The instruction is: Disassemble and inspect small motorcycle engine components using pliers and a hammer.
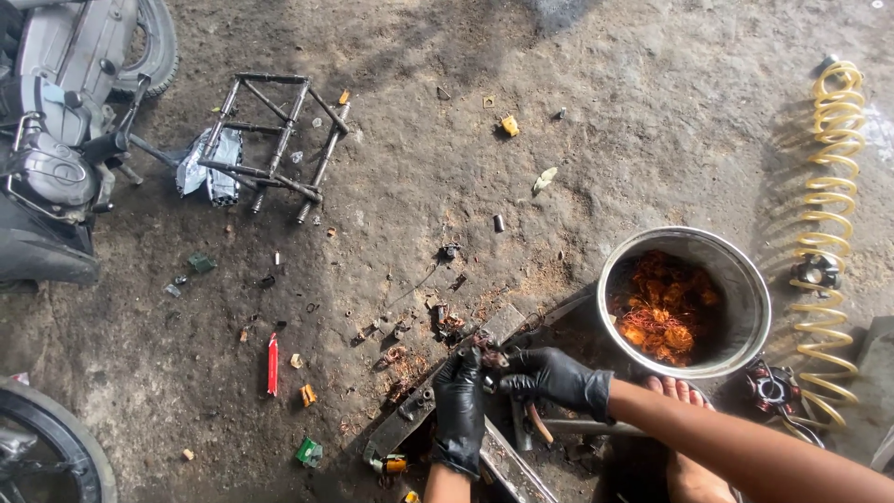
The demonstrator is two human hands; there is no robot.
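Note:
Both my hands wear black gloves. My left hand [458,410] and my right hand [554,377] meet over a small dark metal part [488,355] with reddish copper wire on it, held above a long metal bar [438,391] lying on the dirt floor. A wooden-handled tool [538,425] lies just below my right hand. My bare foot [678,391] rests beside the bowl.
A steel bowl [745,279] of tangled copper wire sits at right. A yellow coiled hose [829,233] runs along the far right. A motorbike [56,121] stands upper left beside a metal frame [275,140]. A tyre [56,438] is lower left. A red pen-like item [273,363] and scraps litter the floor.

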